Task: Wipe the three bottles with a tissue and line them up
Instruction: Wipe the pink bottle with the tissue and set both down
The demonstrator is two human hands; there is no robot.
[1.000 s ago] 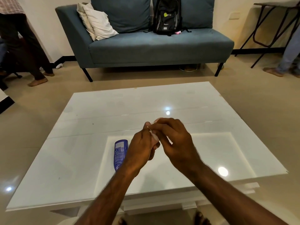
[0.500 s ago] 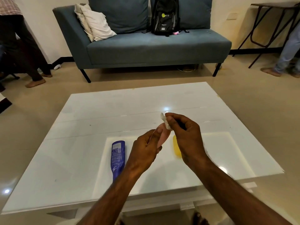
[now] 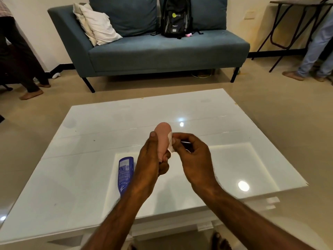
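My left hand (image 3: 150, 159) grips a small pink bottle (image 3: 162, 137) and holds it upright above the white table (image 3: 86, 141). Against the bottle's right side my right hand (image 3: 192, 156) pinches a small white tissue (image 3: 170, 144). A blue bottle (image 3: 125, 173) lies flat on the table just left of my left wrist. The yellow bottle seen earlier is hidden behind my hands.
A blue sofa (image 3: 162, 51) with a pillow and a black backpack (image 3: 175, 17) stands beyond the table. One person stands at the far left (image 3: 19, 60), another at the far right (image 3: 317, 47) beside a folding table. My foot (image 3: 219, 239) shows under the table's near edge.
My left hand has raised the pink bottle so more of it shows above the fingers. My right hand has brought the tissue down along the bottle's right side. The yellow bottle has gone out of sight.
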